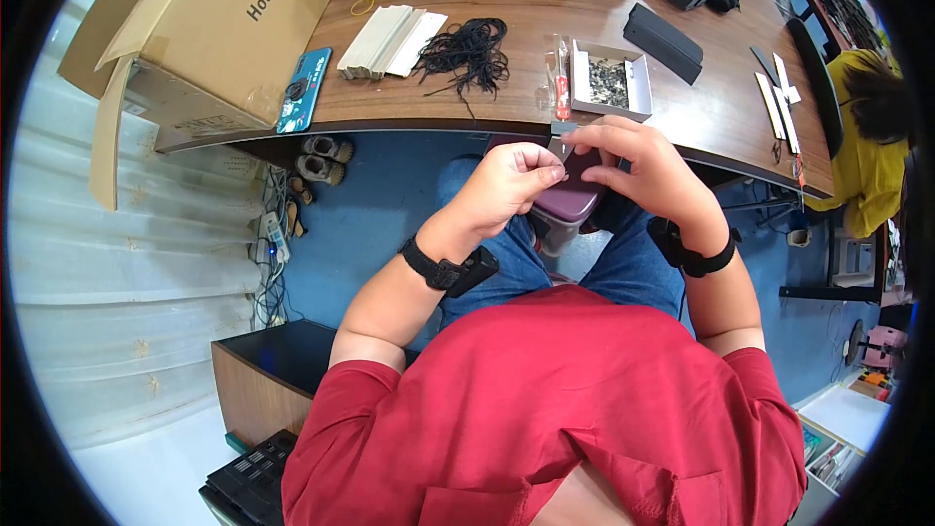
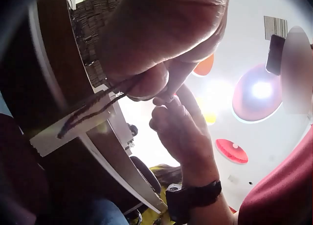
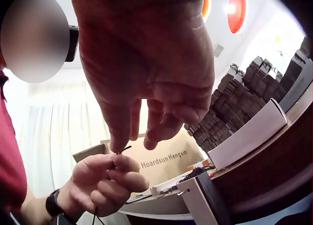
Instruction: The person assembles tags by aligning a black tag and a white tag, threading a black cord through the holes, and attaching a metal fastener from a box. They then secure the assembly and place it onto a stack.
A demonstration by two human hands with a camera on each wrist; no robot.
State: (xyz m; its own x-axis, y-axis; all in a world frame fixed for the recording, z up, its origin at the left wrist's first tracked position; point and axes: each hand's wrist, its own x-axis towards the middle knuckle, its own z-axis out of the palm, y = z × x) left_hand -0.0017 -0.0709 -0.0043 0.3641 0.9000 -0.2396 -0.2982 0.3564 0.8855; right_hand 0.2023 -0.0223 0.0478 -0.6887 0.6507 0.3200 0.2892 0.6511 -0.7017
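Observation:
Between its thumb and index finger, my left hand (image 1: 508, 183) pinches a thin black cord (image 3: 126, 149). A short end pokes up above the fingertips, and two strands hang below the hand. In the left wrist view the cord (image 2: 99, 111) makes a long narrow loop crossing a pale strip (image 2: 46, 141). My right hand (image 1: 643, 164) is close on the right, fingers loosely bent and spread, with a fingertip right by the cord's end in the right wrist view. A small grey piece (image 1: 563, 127) shows at the table edge just beyond both hands.
On the wooden table (image 1: 545, 29) lie a bundle of black cords (image 1: 467, 51), pale card stacks (image 1: 375, 44), a white box rim (image 1: 638, 88) around small dark parts, and a black case (image 1: 664, 43). A large carton (image 1: 214, 39) stands left. Another person in yellow (image 1: 862, 156) sits right.

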